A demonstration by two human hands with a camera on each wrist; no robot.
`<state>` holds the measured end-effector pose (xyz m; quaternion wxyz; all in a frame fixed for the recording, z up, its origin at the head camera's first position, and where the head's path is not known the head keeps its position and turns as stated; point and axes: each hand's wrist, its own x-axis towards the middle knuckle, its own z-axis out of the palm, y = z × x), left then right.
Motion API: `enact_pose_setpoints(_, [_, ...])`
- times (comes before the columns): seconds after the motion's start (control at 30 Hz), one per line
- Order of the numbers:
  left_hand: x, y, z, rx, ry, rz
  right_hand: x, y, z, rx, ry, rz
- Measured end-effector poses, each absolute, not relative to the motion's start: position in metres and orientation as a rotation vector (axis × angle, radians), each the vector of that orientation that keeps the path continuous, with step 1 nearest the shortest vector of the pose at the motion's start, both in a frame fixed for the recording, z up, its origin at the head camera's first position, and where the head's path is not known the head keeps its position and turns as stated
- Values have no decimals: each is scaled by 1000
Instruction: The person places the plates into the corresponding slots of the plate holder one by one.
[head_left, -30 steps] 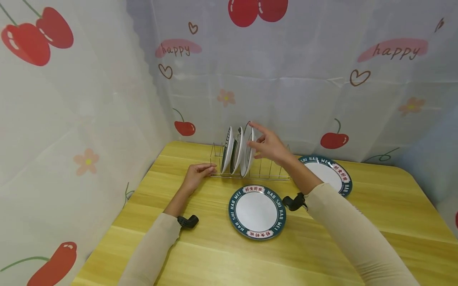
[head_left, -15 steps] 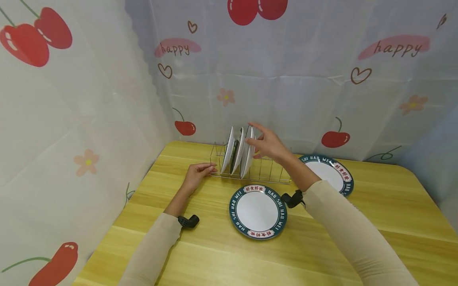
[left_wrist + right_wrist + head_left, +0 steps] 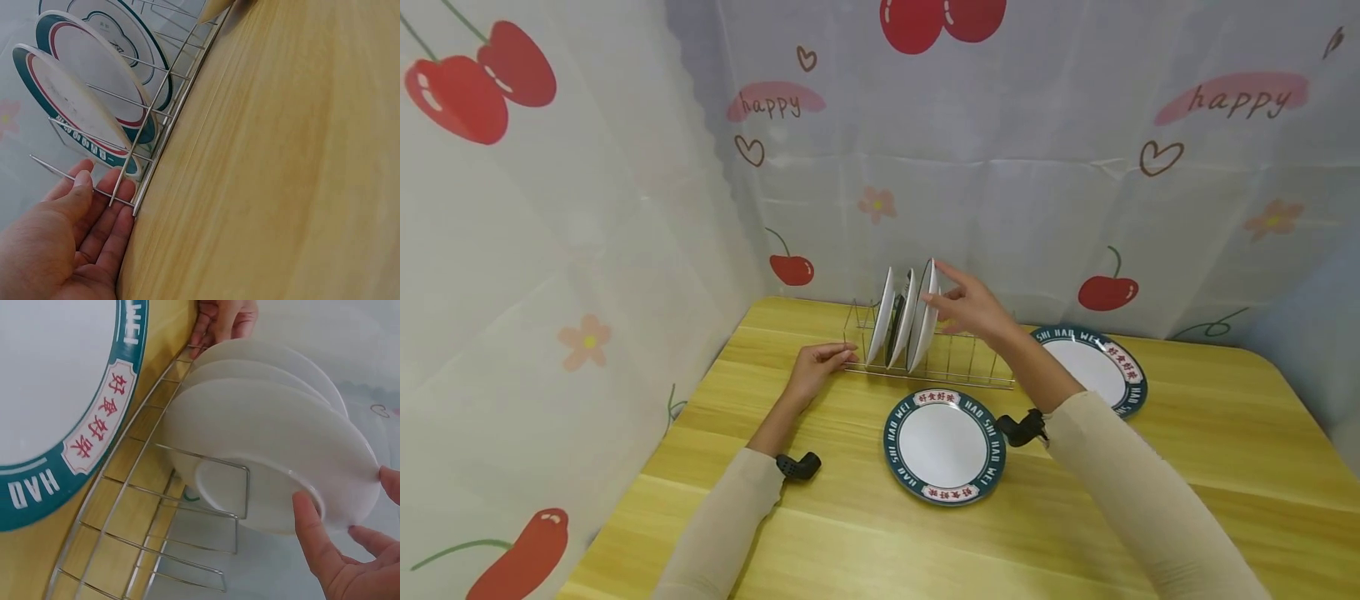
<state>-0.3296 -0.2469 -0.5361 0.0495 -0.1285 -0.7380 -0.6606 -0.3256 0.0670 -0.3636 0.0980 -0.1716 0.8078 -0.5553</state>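
A wire dish rack (image 3: pixel 951 379) stands at the back of the table, with three plates upright in its left part. My left hand (image 3: pixel 814 368) pinches the wire at the rack's left end; in the left wrist view its thumb and fingers (image 3: pixel 107 215) lie around that end wire. My right hand (image 3: pixel 973 310) holds the rightmost plate (image 3: pixel 922 329) by its upper rim. In the right wrist view one finger (image 3: pixel 307 519) lies on the plate's white underside (image 3: pixel 269 437), near the foot ring, and others touch the rim. The two other plates (image 3: pixel 881 321) lean beside it.
A green-rimmed plate (image 3: pixel 943 447) lies flat on the wooden table (image 3: pixel 820 533) in front of the rack. Another green-rimmed plate (image 3: pixel 1086 367) lies at the back right, partly behind the right forearm. A patterned curtain (image 3: pixel 1000 200) hangs close behind the rack.
The rack's right end has swung slightly toward me, and the standing plates show less of their decorated faces. Both hands keep their holds.
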Motion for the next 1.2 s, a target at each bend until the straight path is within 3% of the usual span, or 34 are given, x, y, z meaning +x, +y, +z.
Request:
enact_pose_setpoints(0.6, [-329,-245,-537,-398,-2259,-1990,-263,158,-384,-447,2389,-1722])
enact_pose_setpoints(1.2, [-329,-246,-537,-418,-2225,-2046,-263,249,-409,-307,2395,-1980])
